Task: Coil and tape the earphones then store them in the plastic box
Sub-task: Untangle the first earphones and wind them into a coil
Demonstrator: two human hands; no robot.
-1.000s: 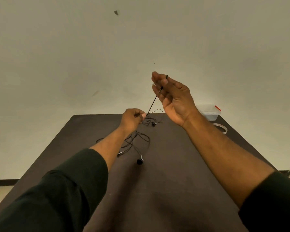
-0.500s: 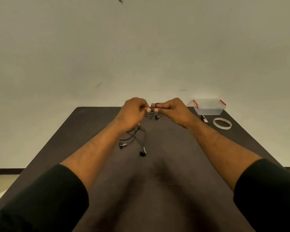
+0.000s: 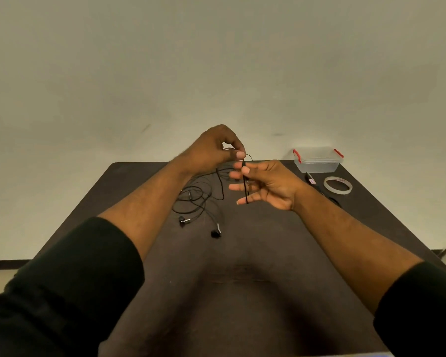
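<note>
black earphones [image 3: 198, 199], two buds, cord between pinching left hand [image 3: 211, 150] and spread right hand [image 3: 265, 184]

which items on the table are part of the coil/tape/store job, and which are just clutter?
Part of the job:
- earphones, cable pinched by left hand, running across the spread fingers of right hand
- tape roll
- plastic box, lid on

Lying about:
- small dark object between box and tape; too small to identify, may be a cutter
</note>
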